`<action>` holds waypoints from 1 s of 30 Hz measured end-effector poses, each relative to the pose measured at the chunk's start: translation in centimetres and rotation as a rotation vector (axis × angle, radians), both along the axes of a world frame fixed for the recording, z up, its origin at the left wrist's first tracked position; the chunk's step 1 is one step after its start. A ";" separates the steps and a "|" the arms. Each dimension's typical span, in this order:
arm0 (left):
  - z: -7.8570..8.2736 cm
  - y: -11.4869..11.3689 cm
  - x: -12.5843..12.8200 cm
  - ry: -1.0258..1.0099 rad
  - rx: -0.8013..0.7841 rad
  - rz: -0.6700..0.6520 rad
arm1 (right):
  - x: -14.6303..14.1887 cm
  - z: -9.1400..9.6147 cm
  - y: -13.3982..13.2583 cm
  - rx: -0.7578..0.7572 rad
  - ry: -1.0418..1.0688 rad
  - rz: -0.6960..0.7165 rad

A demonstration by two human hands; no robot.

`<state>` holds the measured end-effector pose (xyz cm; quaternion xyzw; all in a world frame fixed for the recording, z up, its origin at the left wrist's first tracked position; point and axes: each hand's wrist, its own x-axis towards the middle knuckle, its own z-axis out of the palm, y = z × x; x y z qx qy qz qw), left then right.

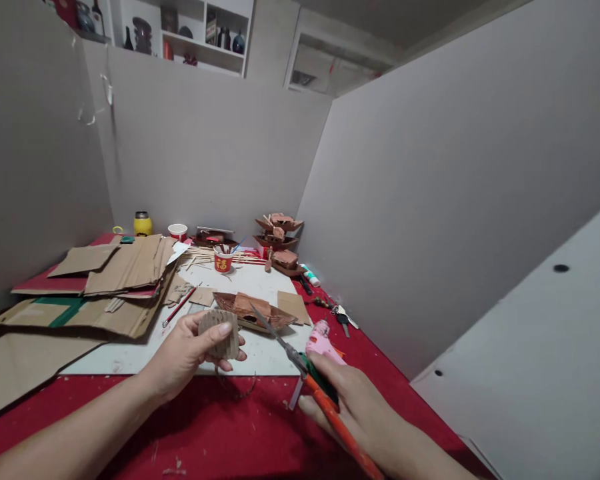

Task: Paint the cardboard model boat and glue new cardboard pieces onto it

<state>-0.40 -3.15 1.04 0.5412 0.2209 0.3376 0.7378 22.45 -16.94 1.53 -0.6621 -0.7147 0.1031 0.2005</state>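
Note:
My left hand (190,347) pinches a small ribbed piece of cardboard (223,337) with rounded corners, thumb across its front. My right hand (353,393) is closed around scissors (293,353), whose pointed metal blades look together and aim up and left. A green part and a long orange-red part show at the grip; how they join is hidden by the hand. Just beyond both hands, a brown model boat (254,312) with a curved roof lies on the white board (275,360). The blade tips overlap the boat in view; whether they touch it I cannot tell.
Stacked cardboard sheets (125,267) fill the left side. A pink glue gun (323,338) lies by my right hand, keys (343,321) beyond. A red cup (223,260), thin sticks (197,255) and several model boats (280,233) stand behind. Grey panels (210,147) enclose the table.

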 end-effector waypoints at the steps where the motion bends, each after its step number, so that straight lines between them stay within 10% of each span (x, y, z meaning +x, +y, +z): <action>1: 0.0 0.0 0.0 -0.002 0.002 -0.005 | 0.0 0.1 0.1 -0.011 -0.012 0.013; 30: -0.2 -0.1 0.1 0.039 0.067 -0.031 | -1.5 0.9 1.5 -0.207 0.055 0.158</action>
